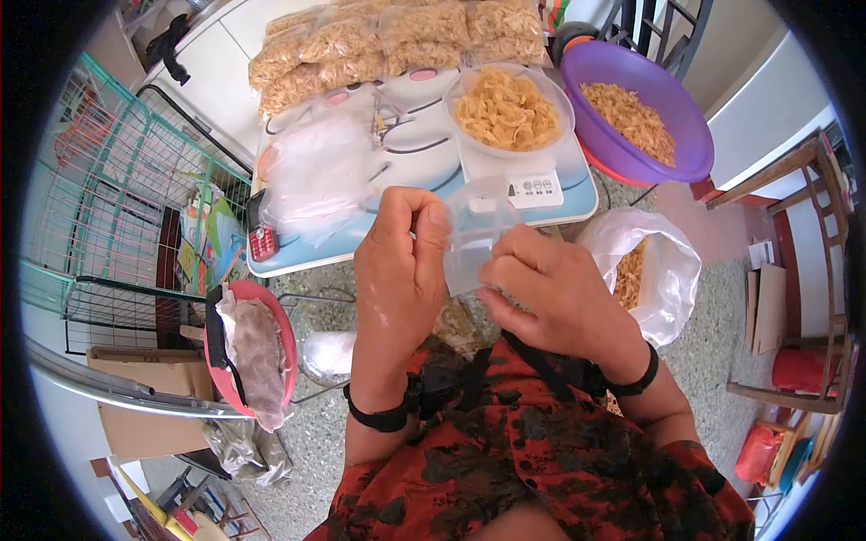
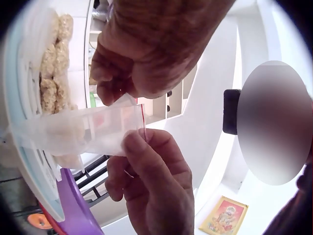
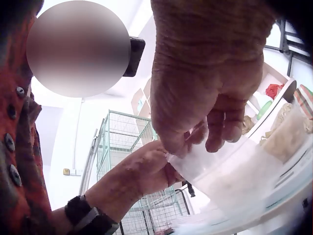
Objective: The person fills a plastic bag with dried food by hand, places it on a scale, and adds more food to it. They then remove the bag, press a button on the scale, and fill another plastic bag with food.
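Note:
A clear plastic bag [image 1: 469, 243] hangs between the two hands over the table's front edge. My left hand [image 1: 401, 270] pinches its left side between thumb and curled fingers; my right hand [image 1: 550, 288] pinches the right side. In the left wrist view the bag [image 2: 98, 129] shows a red line along its mouth, with the right hand [image 2: 156, 181] holding that edge. The right wrist view shows the bag [image 3: 234, 171] below the right hand [image 3: 205, 83]. Behind it, a bowl of yellow chips [image 1: 508, 110] sits on a white scale [image 1: 532, 189].
Empty bags [image 1: 320, 167] are stacked on the table's left, filled bags [image 1: 424, 27] at the back. A purple basin [image 1: 690, 135] of chips stands right of the table, an open white sack [image 1: 672, 270] below it. A pink basin [image 1: 287, 343] is at the left.

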### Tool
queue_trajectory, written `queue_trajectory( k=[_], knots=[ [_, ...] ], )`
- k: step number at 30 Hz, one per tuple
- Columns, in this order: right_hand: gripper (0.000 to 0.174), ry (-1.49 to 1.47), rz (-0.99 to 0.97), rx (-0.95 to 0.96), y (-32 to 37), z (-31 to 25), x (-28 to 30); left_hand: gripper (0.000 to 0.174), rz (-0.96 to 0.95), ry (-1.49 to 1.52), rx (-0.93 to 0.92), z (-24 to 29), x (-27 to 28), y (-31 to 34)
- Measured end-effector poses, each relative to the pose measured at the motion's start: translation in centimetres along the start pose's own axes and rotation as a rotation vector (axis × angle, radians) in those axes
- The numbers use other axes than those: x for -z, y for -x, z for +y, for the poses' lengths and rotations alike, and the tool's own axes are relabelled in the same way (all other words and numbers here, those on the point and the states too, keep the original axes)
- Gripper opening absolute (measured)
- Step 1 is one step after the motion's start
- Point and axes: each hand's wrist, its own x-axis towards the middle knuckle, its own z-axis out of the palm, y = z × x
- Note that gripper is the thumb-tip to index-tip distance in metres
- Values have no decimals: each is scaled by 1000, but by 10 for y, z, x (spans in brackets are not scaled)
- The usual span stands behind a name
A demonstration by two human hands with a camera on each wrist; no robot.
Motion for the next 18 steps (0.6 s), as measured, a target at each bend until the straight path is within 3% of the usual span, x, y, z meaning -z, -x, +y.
queue_trajectory(
  k=[4,6,10,18],
  knots=[
    [17,-90,80,94,1,2,-12,20,65,42,74,2,1,-5],
    [16,-78,11,103,2,5,-14,21,89,89,118,2,3,-6],
    [15,-60,-77,92,0,3,-8,20,113,86,95,5,4,-8],
    [18,-2,-5,173,-10,-2,-15,17,66,71,80,16,6,-9]
  ],
)
